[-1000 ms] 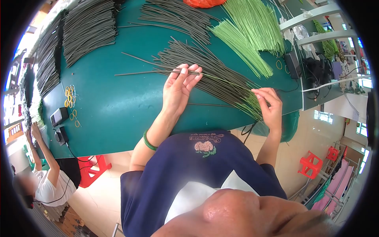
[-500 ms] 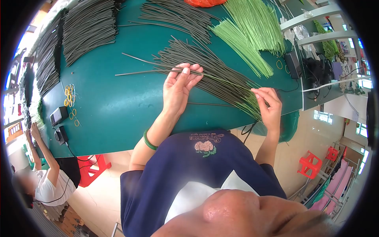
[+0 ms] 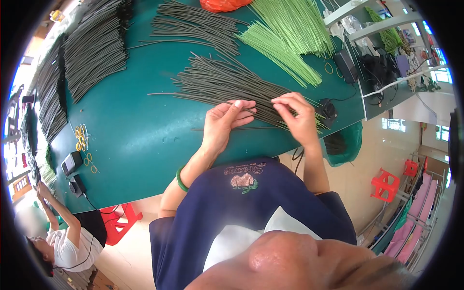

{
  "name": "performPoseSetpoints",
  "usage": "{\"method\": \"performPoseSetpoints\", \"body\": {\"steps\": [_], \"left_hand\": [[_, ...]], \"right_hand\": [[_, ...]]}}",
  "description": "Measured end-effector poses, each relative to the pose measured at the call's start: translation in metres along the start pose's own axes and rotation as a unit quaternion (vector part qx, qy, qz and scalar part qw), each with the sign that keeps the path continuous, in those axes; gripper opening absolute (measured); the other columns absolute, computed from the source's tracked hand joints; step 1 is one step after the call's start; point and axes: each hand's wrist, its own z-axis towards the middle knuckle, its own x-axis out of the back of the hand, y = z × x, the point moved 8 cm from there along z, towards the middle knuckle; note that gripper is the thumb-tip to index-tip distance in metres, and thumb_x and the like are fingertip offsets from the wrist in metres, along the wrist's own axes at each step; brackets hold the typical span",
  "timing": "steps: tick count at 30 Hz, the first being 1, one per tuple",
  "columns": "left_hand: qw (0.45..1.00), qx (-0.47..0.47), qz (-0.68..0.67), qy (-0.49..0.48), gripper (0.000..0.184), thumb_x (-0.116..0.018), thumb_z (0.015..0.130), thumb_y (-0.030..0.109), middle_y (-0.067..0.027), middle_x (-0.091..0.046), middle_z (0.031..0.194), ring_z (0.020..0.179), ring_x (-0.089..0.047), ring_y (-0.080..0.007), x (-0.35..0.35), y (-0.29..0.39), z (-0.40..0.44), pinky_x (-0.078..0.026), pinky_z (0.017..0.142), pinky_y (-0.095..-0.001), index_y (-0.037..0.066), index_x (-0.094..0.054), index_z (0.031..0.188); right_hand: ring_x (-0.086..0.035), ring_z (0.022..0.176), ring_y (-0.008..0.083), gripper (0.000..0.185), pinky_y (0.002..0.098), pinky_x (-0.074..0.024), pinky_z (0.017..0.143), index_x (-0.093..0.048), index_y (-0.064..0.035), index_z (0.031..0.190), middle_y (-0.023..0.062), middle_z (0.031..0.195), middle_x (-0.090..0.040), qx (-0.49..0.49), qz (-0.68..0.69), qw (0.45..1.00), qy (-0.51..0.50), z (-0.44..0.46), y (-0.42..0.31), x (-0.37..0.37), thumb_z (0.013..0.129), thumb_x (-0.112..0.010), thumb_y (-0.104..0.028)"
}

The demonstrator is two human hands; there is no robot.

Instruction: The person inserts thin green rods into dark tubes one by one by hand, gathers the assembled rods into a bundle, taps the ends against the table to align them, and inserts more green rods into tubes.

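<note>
A large pile of thin dark stems with green ends [image 3: 212, 79] lies slanting across the table in front of me. My left hand [image 3: 222, 123], with a green bangle [image 3: 181, 180] on its wrist, is at the pile's near edge, thumb pressed to the fingers around a dark stem. The stem is mostly covered by the fingers. My right hand [image 3: 299, 116] is over the pile's green-ended side. Its thumb and index finger are pinched together against the stems; what lies between them is too small to make out.
The green table [image 3: 145, 159] carries more dark stems [image 3: 96, 53], light green stems [image 3: 285, 38], yellow rubber bands [image 3: 81, 137] and black adapters [image 3: 72, 163]. A red plastic bag [image 3: 224, 5] lies at the far edge. Another person [image 3: 72, 241] works at left. Red stools [image 3: 385, 185] stand on the floor.
Both hands have come lower and closer together. The right hand has moved left, away from the green end of the stem stretched between the hands. The whole view has shifted slightly.
</note>
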Motion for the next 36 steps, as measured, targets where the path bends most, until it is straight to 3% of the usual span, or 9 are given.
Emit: {"method": "performPoseSetpoints", "body": {"steps": [6,15,17,19,22,24,26,29,36], "left_hand": [[0.998,-0.023,-0.050,-0.002,0.020,-0.053,0.109,0.017,-0.0207,-0.072,0.115,0.107,-0.074,-0.0307,0.003,-0.002,0.000,-0.064,0.092,-0.0400,0.001,-0.062,0.117],[0.999,-0.037,-0.029,0.002,0.024,-0.055,0.107,0.009,-0.0222,-0.068,0.124,0.119,-0.068,-0.0338,0.005,0.005,0.000,-0.058,0.102,-0.0424,-0.003,-0.055,0.128],[0.999,-0.021,-0.029,-0.012,0.028,-0.056,0.106,0.008,-0.0236,-0.066,0.127,0.119,-0.067,-0.0354,0.002,0.003,0.000,-0.056,0.105,-0.0434,-0.004,-0.053,0.131],[1.000,-0.016,-0.024,-0.007,0.029,-0.057,0.106,0.008,-0.0243,-0.066,0.126,0.118,-0.067,-0.0357,0.008,-0.003,0.000,-0.056,0.104,-0.0441,-0.005,-0.052,0.131],[0.999,-0.023,-0.018,0.023,0.028,-0.058,0.106,0.012,-0.0227,-0.068,0.123,0.114,-0.069,-0.0325,0.018,-0.004,0.004,-0.059,0.100,-0.0416,-0.004,-0.055,0.129],[0.997,-0.042,-0.047,0.037,0.027,-0.060,0.106,0.014,-0.0205,-0.069,0.122,0.111,-0.071,-0.0288,0.029,-0.001,0.008,-0.062,0.095,-0.0372,-0.002,-0.057,0.127],[0.994,-0.066,-0.076,0.036,0.022,-0.062,0.104,0.011,-0.0194,-0.069,0.122,0.111,-0.071,-0.0271,0.033,0.005,0.011,-0.063,0.096,-0.0347,-0.001,-0.060,0.123],[0.990,-0.101,-0.094,0.038,0.020,-0.062,0.103,0.006,-0.0192,-0.069,0.123,0.113,-0.070,-0.0275,0.036,0.014,0.013,-0.062,0.099,-0.0348,-0.002,-0.061,0.121],[0.987,-0.106,-0.103,0.056,0.018,-0.063,0.102,0.005,-0.0184,-0.068,0.124,0.115,-0.069,-0.0274,0.039,0.018,0.013,-0.062,0.101,-0.0352,-0.001,-0.062,0.119]], "right_hand": [[-0.064,0.095,0.0265,0.014,0.0378,-0.0533,0.085,-0.078,-0.0071,0.102,0.0085,0.102,-0.072,0.016,-0.136,0.991,-0.001,0.046,0.051,0.042,0.093,-0.073,-0.017],[-0.065,0.098,0.0320,0.006,0.0459,-0.0543,0.084,-0.069,-0.0088,0.090,0.0115,0.096,-0.069,0.034,-0.374,0.926,0.033,0.118,0.110,0.005,0.090,-0.067,-0.015],[-0.065,0.093,0.0375,0.017,0.0481,-0.0566,0.080,-0.068,0.0017,0.086,0.0195,0.093,-0.069,0.079,-0.383,0.920,0.032,0.116,0.108,-0.002,0.077,-0.069,-0.013],[-0.065,0.094,0.0373,0.022,0.0465,-0.0564,0.081,-0.067,0.0052,0.085,0.0209,0.092,-0.068,0.093,-0.409,0.908,0.016,0.117,0.104,-0.005,0.076,-0.071,-0.014],[-0.067,0.094,0.0365,0.035,0.0456,-0.0554,0.084,-0.063,0.0059,0.098,0.0210,0.093,-0.069,0.117,-0.377,0.918,0.033,0.107,0.080,0.007,0.078,-0.076,-0.021],[-0.066,0.103,0.0355,0.022,0.0456,-0.0542,0.087,-0.062,0.0057,0.100,0.0209,0.097,-0.069,0.050,-0.302,0.952,-0.003,0.100,0.061,0.019,0.088,-0.069,-0.012],[-0.062,0.095,0.0309,0.011,0.0430,-0.0518,0.083,-0.063,-0.0040,0.106,0.0095,0.093,-0.066,0.097,-0.196,0.974,0.059,0.075,0.037,0.033,0.096,-0.064,-0.009],[-0.061,0.095,0.0268,0.019,0.0404,-0.0521,0.084,-0.071,-0.0089,0.113,0.0056,0.095,-0.065,0.139,-0.138,0.979,0.057,0.033,0.005,0.037,0.096,-0.064,-0.007],[-0.062,0.097,0.0226,0.018,0.0375,-0.0549,0.085,-0.078,-0.0123,0.106,0.0029,0.094,-0.063,0.070,-0.060,0.996,-0.011,-0.023,0.004,0.022,0.091,-0.069,-0.007]]}}
